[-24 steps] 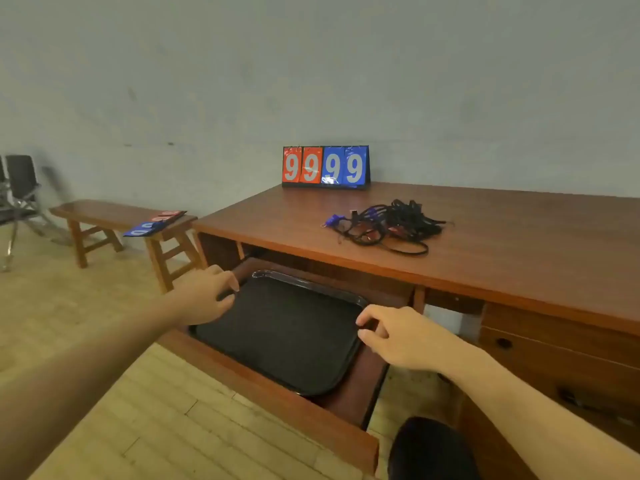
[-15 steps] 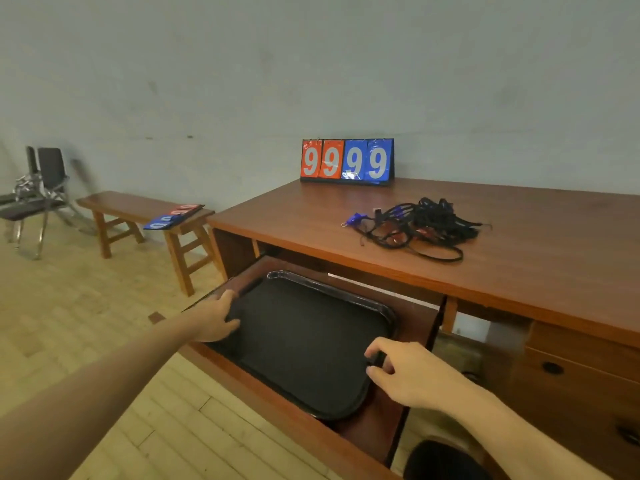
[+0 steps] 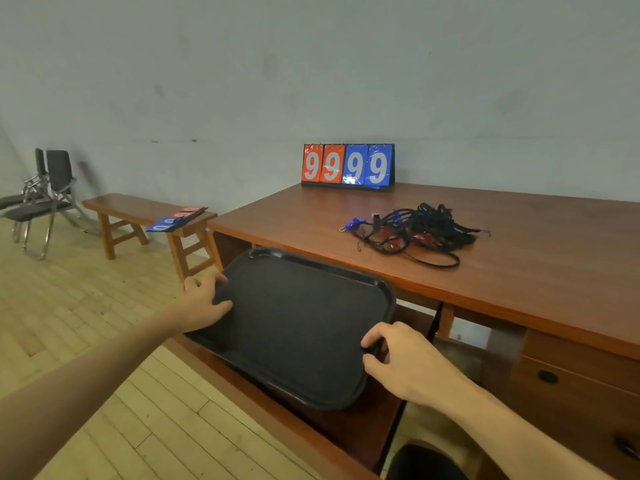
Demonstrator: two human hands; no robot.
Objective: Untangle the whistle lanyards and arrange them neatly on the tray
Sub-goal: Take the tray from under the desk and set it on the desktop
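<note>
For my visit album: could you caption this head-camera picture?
Both hands, left hand and right hand, grip a black plastic tray over an open wooden drawer, tangled black whistle lanyards on the desk.

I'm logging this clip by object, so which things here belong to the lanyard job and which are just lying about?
Job: black tray, held by left hand and right hand; tangled whistle lanyards on the desk.

Lying about: flip scoreboard, second scoreboard flat on the bench, folding chairs.
</note>
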